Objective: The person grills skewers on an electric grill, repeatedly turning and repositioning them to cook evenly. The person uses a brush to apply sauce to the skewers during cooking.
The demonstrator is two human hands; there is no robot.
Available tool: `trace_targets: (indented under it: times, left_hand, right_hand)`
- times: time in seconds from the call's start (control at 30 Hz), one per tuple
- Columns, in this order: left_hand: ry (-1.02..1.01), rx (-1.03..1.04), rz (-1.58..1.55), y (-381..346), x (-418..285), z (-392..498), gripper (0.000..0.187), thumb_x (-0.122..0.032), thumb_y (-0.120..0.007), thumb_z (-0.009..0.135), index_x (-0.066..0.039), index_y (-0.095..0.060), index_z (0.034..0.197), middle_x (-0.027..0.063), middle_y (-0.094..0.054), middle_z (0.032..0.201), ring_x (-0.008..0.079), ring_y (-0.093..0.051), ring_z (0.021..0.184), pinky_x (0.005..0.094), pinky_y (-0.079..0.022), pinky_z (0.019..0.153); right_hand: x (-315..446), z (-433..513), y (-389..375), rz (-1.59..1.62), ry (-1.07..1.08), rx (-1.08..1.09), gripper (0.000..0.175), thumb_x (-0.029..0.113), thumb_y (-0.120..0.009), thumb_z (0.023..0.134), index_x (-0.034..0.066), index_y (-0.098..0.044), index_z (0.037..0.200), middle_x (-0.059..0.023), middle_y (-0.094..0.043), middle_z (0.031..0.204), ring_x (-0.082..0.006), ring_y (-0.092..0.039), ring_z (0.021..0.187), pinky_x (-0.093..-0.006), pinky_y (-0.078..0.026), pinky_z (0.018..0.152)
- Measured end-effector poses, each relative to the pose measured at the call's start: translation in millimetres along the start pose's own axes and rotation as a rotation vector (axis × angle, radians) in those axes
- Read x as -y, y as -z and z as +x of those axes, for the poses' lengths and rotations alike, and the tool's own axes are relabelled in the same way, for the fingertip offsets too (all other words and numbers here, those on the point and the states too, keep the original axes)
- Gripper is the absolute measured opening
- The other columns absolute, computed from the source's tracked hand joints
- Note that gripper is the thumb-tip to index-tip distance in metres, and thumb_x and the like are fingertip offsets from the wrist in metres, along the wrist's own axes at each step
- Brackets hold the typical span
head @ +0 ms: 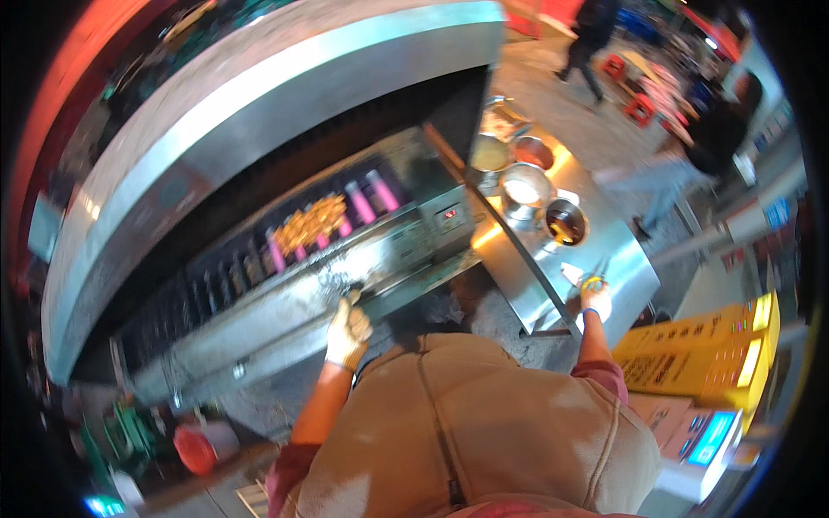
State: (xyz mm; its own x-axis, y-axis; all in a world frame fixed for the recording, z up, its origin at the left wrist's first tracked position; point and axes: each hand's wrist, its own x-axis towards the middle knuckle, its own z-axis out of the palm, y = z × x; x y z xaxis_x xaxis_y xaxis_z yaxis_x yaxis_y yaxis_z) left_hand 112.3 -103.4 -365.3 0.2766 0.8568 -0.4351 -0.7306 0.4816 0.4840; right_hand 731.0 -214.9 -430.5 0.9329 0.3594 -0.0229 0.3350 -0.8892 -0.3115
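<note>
My left hand (348, 333), in a pale work glove, is curled in front of the steel grill's front panel (363, 265). A small dark thing shows by its thumb; whether the hand holds it is too blurred to tell. Browned food pieces, likely skewered meat (311, 225), lie in a cluster over pink-glowing heating tubes (360, 202). On the right, my right hand (596, 302), also in a pale glove, grips yellow-handled scissors (592, 283) at the steel side table (622, 259). Their blades point away from me. A small white item (571, 272) lies beside them.
A curved steel hood (272, 97) overhangs the grill. Several metal pots stand on the side table, one with dark liquid (565, 221) and one with a white content (520, 191). Yellow boxes (693, 356) and a digital scale (703, 447) are at my right. People (719, 136) are beyond.
</note>
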Motion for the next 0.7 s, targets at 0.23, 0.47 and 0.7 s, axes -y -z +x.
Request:
trace_targets:
  times: [0.23, 0.47, 0.7]
  left_hand:
    - [-0.004, 0.02, -0.027, -0.6, 1.0, 4.8, 0.031, -0.04, -0.051, 0.105, -0.012, -0.059, 0.116, -0.0071, -0.022, 0.059, 0.0063, -0.022, 0.044, 0.0248, -0.019, 0.04]
    - [0.027, -0.002, -0.081, 3.7, 0.9, 4.5, 0.032, -0.04, -0.049, 0.106, -0.012, -0.061, 0.118, -0.0064, -0.024, 0.06, 0.0078, -0.024, 0.045, 0.026, -0.022, 0.041]
    - [0.047, 0.029, -0.067, -2.2, -2.2, 1.1, 0.034, -0.042, -0.049, 0.105, -0.012, -0.06, 0.117, -0.0069, -0.024, 0.059, 0.0074, -0.023, 0.044, 0.0251, -0.022, 0.041]
  right_hand:
    - [17.2, -19.9, 2.5, -0.077, 0.097, -0.11, 0.036, 0.017, -0.063, 0.085, 0.0079, -0.066, 0.119, -0.0223, -0.065, 0.111, -0.039, -0.065, 0.104, -0.0467, -0.052, 0.091]
    - [132.1, -105.8, -17.5, 0.399, 0.778, -0.112, 0.027, 0.023, -0.067, 0.083, 0.0082, -0.069, 0.106, -0.018, -0.069, 0.098, -0.0371, -0.068, 0.089, -0.0468, -0.054, 0.082]
    - [274.2, -224.4, -20.6, 0.49, 1.022, 0.963, 0.048, 0.041, -0.062, 0.091, 0.0068, -0.067, 0.124, -0.018, -0.071, 0.114, -0.0332, -0.068, 0.106, -0.0395, -0.052, 0.096]
